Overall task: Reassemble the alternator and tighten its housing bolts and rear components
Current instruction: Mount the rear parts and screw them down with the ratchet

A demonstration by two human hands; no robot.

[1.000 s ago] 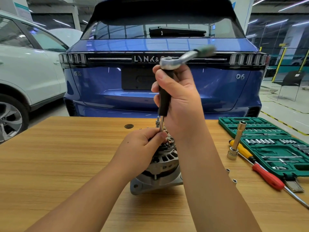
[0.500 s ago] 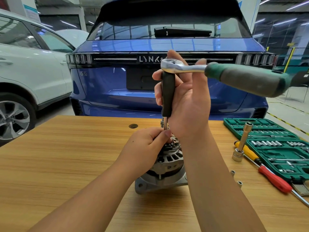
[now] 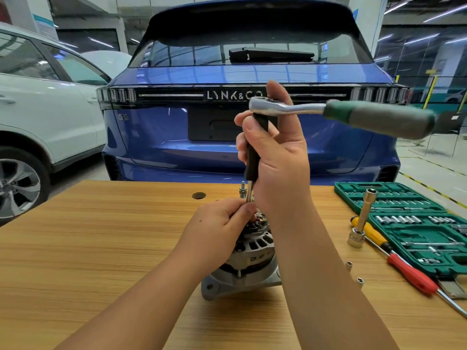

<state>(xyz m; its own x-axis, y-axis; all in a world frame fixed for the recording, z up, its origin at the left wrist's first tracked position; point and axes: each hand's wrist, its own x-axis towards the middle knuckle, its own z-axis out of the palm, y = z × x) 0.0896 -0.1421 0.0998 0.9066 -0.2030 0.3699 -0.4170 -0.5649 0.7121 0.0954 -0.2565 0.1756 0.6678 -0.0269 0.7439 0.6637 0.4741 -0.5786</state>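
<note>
The grey alternator [image 3: 249,263] stands upright on the wooden table [image 3: 75,248], rear end up. A black-handled driver extension [image 3: 254,157] rises vertically from its top, with a ratchet wrench [image 3: 328,112] fitted on the upper end, green handle pointing right. My right hand [image 3: 275,157] grips the black handle just under the ratchet head. My left hand [image 3: 222,223] pinches the thin metal shaft where it meets the alternator's top. The fastener under the tip is hidden by my fingers. A threaded stud [image 3: 242,189] sticks up behind the shaft.
A green socket set case [image 3: 414,223] lies open at the right. A long socket [image 3: 362,218] stands beside it, next to a yellow and red screwdriver [image 3: 394,256]. Two small sockets [image 3: 353,271] lie near my right forearm. A blue car [image 3: 177,137] is parked behind the table.
The ratchet handle has swung round from pointing away up-right to pointing right and nearer the camera. Both hands keep their holds; the view has shifted slightly.
</note>
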